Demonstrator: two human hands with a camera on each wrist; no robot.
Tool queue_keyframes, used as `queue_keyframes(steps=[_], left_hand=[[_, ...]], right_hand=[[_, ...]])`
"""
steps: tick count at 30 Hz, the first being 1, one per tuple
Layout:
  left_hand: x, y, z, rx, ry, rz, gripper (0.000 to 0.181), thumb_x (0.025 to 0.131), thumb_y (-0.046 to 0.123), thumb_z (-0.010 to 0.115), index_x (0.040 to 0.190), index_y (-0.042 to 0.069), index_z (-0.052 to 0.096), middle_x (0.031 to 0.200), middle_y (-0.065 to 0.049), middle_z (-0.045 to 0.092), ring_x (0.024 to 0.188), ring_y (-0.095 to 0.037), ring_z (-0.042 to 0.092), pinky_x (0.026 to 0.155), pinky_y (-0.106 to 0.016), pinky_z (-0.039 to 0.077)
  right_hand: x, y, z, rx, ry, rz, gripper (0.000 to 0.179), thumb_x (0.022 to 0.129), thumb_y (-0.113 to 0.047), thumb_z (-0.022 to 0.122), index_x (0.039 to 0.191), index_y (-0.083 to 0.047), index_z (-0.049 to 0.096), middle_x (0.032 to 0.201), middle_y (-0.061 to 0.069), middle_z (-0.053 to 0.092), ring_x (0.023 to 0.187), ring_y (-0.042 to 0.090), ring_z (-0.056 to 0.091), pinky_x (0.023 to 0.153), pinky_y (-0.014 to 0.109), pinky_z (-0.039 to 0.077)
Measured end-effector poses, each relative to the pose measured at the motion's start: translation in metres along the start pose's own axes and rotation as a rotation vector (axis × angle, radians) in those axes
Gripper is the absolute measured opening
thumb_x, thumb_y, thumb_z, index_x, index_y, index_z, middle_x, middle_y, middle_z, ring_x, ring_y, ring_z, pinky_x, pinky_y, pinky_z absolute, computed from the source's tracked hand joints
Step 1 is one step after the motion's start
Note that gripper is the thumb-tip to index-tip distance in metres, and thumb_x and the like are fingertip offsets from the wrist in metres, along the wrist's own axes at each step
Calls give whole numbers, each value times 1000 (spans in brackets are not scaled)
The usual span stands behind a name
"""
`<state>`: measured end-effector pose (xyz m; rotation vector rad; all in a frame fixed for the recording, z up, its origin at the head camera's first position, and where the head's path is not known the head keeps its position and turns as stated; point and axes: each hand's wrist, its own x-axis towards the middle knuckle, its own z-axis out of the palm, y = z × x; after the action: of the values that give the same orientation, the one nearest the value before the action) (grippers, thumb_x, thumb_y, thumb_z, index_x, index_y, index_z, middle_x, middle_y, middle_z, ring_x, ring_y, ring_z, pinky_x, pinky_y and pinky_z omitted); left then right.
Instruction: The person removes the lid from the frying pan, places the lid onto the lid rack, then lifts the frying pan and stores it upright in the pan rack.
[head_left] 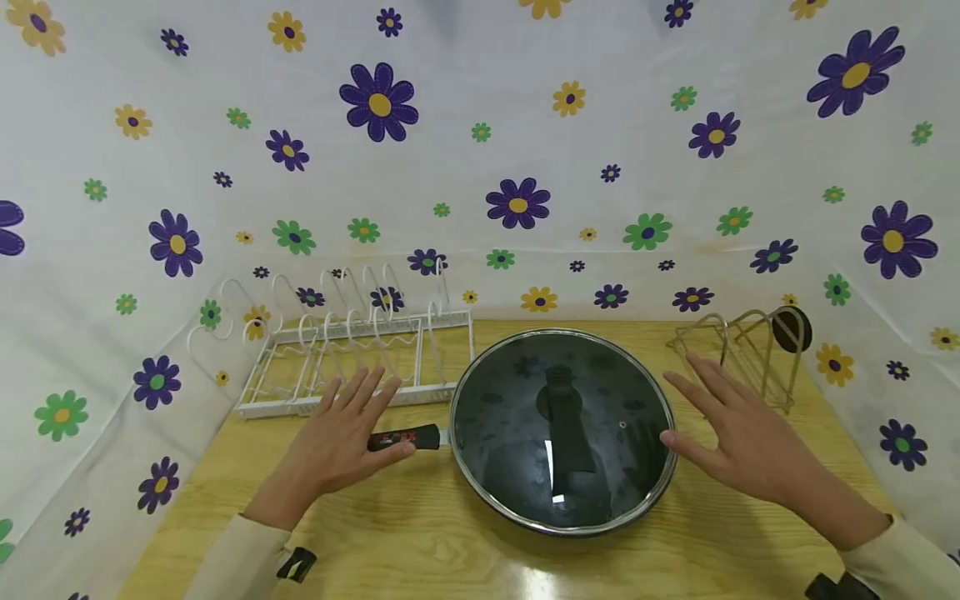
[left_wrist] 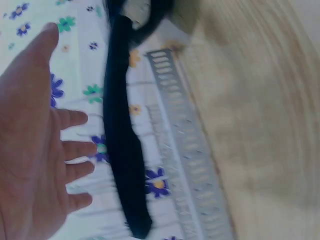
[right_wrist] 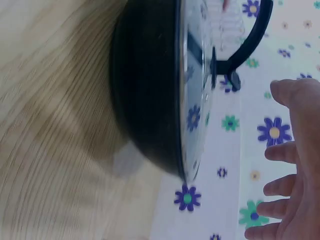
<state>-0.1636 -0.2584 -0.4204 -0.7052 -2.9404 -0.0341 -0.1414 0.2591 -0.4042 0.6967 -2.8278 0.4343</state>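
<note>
A dark pan (right_wrist: 145, 90) stands on the table, covered by a glass lid (head_left: 510, 433) with a steel rim and a black lid handle (head_left: 570, 433). Its long black handle (left_wrist: 120, 130) points left. Over that handle hovers my left hand (head_left: 337, 437), fingers straight and spread; the left wrist view shows a gap between palm and handle. My right hand (head_left: 742, 433), also with fingers extended, is at the lid's right edge, and in the right wrist view it is apart from the pan. Neither hand holds anything.
Behind my left hand stands a white wire rack (head_left: 360, 333) with several upright loops. A smaller beige wire rack (head_left: 765, 350) with a black disc (head_left: 792, 330) is at the back right. Flowered cloth (head_left: 480, 167) walls enclose the wooden table (head_left: 405, 542) at the back and sides.
</note>
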Motion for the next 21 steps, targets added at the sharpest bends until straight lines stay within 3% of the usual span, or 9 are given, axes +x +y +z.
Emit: queue_keyframes(steps=[7,13,21], left_hand=[[-1,-10,14,-54,3,9,87,92,71,57,154,12,45,154,-19,46,141,-41,45,110,-62,37],[-1,-14,27,-70,14,20,82,93,71,56,151,13,51,145,-15,56,133,-40,53,108,-61,40],[-6,-17,37,-88,19,18,72,97,64,56,146,12,55,142,-14,58,131,-38,55,105,-58,44]], right_hand=[[14,-26,-3,112,18,-38,63,97,-44,68,149,-13,52,160,18,39,139,47,44,95,68,46],[23,-40,3,162,19,-46,57,97,-42,68,143,-9,57,153,18,48,136,44,50,101,68,42],[30,-54,16,230,2,-36,54,97,-42,67,141,-11,60,152,15,50,135,43,51,102,67,43]])
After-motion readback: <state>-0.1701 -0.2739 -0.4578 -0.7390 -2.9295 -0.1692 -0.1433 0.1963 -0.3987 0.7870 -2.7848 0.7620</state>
